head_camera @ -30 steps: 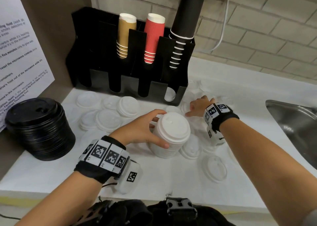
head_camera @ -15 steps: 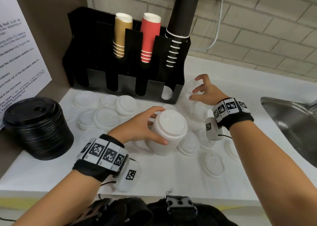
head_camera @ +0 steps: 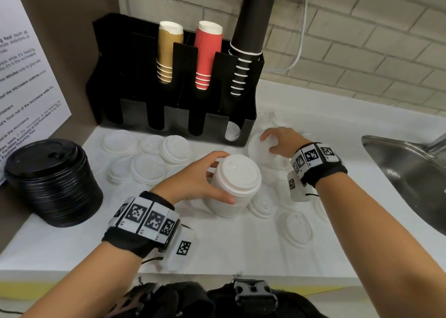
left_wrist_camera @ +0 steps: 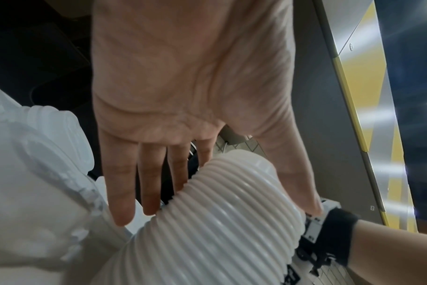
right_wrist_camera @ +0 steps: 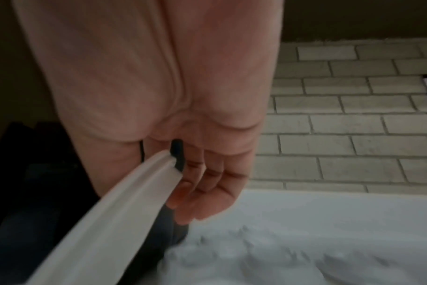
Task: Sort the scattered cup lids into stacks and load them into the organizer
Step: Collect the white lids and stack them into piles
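A tall stack of white lids (head_camera: 235,185) stands mid-counter, and my left hand (head_camera: 214,177) grips its side, thumb in front and fingers behind. The left wrist view shows the ribbed stack (left_wrist_camera: 219,231) between thumb and fingers. Just right of the black organizer (head_camera: 169,115), my right hand (head_camera: 268,144) holds a single white lid (head_camera: 255,146) by its edge. In the right wrist view that lid (right_wrist_camera: 124,208) is tilted, with curled fingers (right_wrist_camera: 207,192) behind it. Several loose white lids (head_camera: 149,170) lie scattered around the stack.
The organizer's upper slots hold gold, red and black paper cups (head_camera: 207,54). A stack of black lids (head_camera: 50,182) sits at the left. A steel sink (head_camera: 410,173) opens at the right. A brick wall (head_camera: 362,40) runs behind, and a poster (head_camera: 21,88) hangs at the left.
My right hand reached toward the back beside the organizer and now holds a lid lifted off the counter. My left hand has stayed on the white stack.
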The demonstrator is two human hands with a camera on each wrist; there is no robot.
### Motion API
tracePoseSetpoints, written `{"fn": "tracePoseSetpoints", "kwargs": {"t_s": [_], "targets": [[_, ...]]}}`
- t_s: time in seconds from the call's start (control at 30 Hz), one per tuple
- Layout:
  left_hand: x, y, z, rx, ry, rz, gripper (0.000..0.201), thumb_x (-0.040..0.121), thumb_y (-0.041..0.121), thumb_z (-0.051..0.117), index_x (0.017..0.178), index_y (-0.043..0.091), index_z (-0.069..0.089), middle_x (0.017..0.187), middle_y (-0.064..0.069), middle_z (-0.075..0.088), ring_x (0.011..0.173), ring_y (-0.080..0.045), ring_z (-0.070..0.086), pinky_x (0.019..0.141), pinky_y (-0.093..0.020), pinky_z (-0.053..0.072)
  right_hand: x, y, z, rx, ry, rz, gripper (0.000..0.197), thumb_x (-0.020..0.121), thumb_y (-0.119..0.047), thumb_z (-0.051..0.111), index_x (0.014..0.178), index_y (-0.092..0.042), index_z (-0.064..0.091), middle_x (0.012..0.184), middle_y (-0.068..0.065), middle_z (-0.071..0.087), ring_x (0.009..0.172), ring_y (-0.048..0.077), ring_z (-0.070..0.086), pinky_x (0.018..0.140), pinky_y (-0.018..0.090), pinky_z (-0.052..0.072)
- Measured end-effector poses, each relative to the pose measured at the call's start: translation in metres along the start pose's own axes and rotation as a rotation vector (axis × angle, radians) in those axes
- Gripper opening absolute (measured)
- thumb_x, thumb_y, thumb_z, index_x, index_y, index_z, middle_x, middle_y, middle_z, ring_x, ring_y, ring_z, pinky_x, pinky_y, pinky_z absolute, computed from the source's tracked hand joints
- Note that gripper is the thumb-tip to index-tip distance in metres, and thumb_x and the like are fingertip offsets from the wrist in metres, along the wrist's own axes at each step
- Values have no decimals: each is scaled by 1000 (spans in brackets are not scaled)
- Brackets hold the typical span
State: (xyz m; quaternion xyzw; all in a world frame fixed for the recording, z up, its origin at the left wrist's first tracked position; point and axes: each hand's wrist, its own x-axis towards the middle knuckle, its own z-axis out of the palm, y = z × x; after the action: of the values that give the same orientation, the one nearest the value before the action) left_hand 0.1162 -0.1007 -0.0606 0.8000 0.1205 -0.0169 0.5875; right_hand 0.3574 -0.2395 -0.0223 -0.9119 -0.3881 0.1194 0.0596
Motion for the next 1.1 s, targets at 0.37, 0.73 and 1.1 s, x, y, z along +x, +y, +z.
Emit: {"fn": "tracePoseSetpoints", "kwargs": {"t_s": [0.37, 0.73, 1.1], "targets": [[4, 1, 5, -17, 44, 16, 87, 62, 26, 92, 132, 41, 43, 131, 10, 52, 114, -8, 55, 100, -34, 48, -98, -63, -1, 532, 225, -315, 23, 80, -11, 72, 86, -24, 54, 99, -3, 60, 98, 14, 58, 84, 15, 45], [3, 1, 7, -31, 27, 45, 86, 60, 23, 93, 129, 44, 45, 121, 21, 57, 108, 1, 56, 87, -19, 48, -111, -66, 25, 751, 127, -320, 39, 77, -23, 79, 107, -31, 56, 117, -13, 57, 114, 5, 53, 88, 19, 48], [2, 1, 8, -31, 38, 41, 85, 61, 18, 92, 131, 37, 46, 122, 17, 58, 110, -3, 57, 91, -24, 50, -113, -70, 21, 543, 91, -372, 64, 67, -16, 83, 120, -35, 53, 125, -11, 52, 114, -4, 46, 93, 9, 36]]}}
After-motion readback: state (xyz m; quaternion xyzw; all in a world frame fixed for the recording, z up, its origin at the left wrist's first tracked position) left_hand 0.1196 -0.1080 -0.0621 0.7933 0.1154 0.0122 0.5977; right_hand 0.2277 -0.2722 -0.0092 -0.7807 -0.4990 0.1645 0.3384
